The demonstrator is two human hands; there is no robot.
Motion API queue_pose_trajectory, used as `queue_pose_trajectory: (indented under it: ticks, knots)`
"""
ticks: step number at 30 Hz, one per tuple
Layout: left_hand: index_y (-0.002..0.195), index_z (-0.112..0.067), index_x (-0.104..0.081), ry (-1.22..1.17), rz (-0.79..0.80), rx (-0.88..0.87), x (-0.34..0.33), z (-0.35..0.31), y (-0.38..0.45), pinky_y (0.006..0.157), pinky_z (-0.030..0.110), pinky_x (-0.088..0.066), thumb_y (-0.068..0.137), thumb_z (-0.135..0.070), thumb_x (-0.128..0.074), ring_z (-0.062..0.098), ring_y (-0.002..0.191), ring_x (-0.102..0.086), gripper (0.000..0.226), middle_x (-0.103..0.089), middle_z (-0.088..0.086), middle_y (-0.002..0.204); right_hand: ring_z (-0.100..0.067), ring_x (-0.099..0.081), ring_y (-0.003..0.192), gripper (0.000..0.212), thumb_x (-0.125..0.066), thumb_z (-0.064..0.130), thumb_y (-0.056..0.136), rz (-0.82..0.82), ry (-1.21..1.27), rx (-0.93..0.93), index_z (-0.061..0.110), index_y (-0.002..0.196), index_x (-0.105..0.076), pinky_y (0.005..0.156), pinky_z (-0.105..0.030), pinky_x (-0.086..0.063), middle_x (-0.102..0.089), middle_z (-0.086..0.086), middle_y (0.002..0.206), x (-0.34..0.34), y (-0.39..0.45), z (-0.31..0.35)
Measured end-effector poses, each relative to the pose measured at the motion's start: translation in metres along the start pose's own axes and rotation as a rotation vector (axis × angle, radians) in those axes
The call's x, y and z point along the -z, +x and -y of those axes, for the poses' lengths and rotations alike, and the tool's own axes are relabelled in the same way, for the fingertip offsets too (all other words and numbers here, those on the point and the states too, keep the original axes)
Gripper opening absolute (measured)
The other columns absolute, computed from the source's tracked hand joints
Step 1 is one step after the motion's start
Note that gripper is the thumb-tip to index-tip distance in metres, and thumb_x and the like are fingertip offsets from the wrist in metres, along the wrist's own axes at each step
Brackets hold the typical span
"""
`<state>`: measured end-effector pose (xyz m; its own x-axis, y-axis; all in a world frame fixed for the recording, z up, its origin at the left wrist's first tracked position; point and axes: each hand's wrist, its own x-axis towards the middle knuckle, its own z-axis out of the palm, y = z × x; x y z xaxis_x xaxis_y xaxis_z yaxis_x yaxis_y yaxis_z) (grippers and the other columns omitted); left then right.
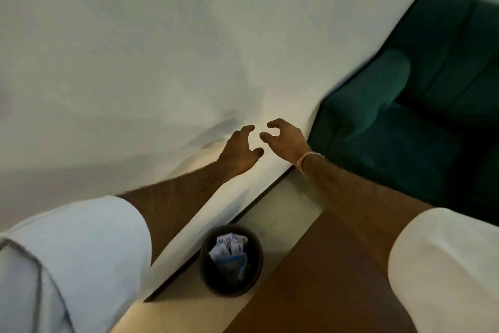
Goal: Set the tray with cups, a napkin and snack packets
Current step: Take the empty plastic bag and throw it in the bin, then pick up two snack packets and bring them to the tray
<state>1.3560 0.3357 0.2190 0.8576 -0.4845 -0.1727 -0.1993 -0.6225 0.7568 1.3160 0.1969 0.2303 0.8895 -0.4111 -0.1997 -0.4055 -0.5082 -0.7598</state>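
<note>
No tray, cups, napkin or snack packets are in view. My left hand (239, 153) and my right hand (285, 139) are both stretched out in front of a plain white wall, close together, thumbs nearly facing each other. The fingers of both are curled and apart, and neither hand holds anything. A thin pale band sits on my right wrist. The frame is blurred and tilted.
A dark round waste bin (206, 273) with crumpled paper and a blue liner stands on the floor by the wall's dark skirting. A dark green upholstered armchair (421, 116) fills the right side. A brown wooden surface (310, 286) lies below my right arm.
</note>
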Motion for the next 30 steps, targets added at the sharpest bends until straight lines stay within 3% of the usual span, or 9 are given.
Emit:
queue_pose_trajectory:
  ticks: [9,14,22,30]
  knots:
    - [0.149,-0.023,-0.032,0.050,-0.089,-0.252,0.065,-0.211,-0.048,0.105,0.039,-0.041,0.087,-0.028,-0.069,0.026,0.130,-0.046,0.072,-0.039,0.009,0.150,-0.024,-0.056,0.122,0.050,-0.063,0.038,0.091,-0.233,-0.038,0.151,0.017,0.135,-0.052,0.104,-0.033,-0.044,-0.056,-0.006,0.139,0.216,-0.100,0.095]
    - [0.149,-0.023,-0.031,0.049,-0.091,-0.401,0.067,-0.327,-0.091,0.107,0.040,-0.039,0.087,-0.028,-0.070,0.027,0.133,-0.044,0.073,-0.038,0.009,0.151,-0.022,-0.059,0.118,0.051,-0.062,0.040,0.091,-0.389,-0.084,0.183,0.019,0.136,-0.051,0.100,-0.031,-0.046,-0.056,-0.005,0.138,0.332,-0.183,0.114]
    - [0.150,-0.026,-0.028,0.083,-0.019,-0.599,0.020,-0.489,-0.200,0.105,0.037,-0.039,0.087,-0.033,-0.069,0.028,0.136,-0.040,0.076,-0.033,0.010,0.154,-0.022,-0.055,0.119,0.051,-0.061,0.039,0.092,-0.638,-0.149,0.176,0.018,0.137,-0.049,0.093,-0.026,-0.041,-0.052,-0.006,0.142,0.489,-0.343,0.090]
    - [0.152,-0.022,-0.026,0.121,-0.015,-0.713,-0.045,-0.591,-0.324,0.111,0.040,-0.032,0.090,-0.040,-0.064,0.030,0.141,-0.032,0.075,-0.030,0.013,0.156,-0.025,-0.047,0.131,0.055,-0.060,0.045,0.091,-0.754,-0.262,0.109,0.018,0.138,-0.048,0.103,-0.034,-0.039,-0.047,-0.007,0.146,0.582,-0.498,0.027]
